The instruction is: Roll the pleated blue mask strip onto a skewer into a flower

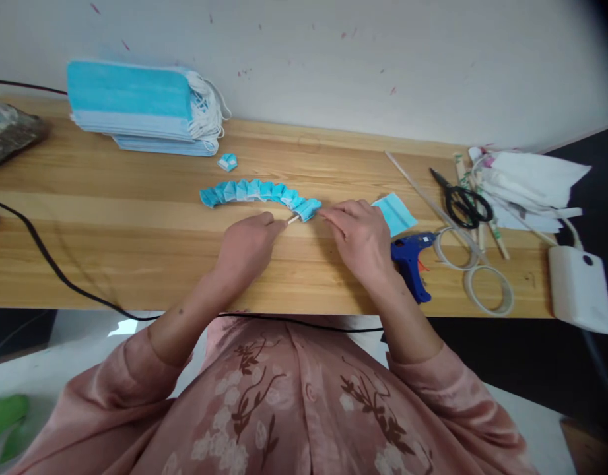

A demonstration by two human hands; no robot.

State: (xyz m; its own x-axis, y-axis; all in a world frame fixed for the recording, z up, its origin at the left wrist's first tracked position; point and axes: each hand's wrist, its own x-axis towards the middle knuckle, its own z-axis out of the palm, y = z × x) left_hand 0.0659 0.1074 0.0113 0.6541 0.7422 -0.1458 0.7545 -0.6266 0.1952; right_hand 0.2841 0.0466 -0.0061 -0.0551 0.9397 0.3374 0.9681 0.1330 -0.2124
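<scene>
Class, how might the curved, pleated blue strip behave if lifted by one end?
The pleated blue strip would probably sag, since it looks like thin, soft sheet. It is likely light for its length, being narrow and thin. Its raised folds might flatten if pressed.

Forearms [192,316] reach forward, left hand [249,245] curled in a pinch, right hand [362,239] arched, fingers [339,216] pointing inward.
</scene>
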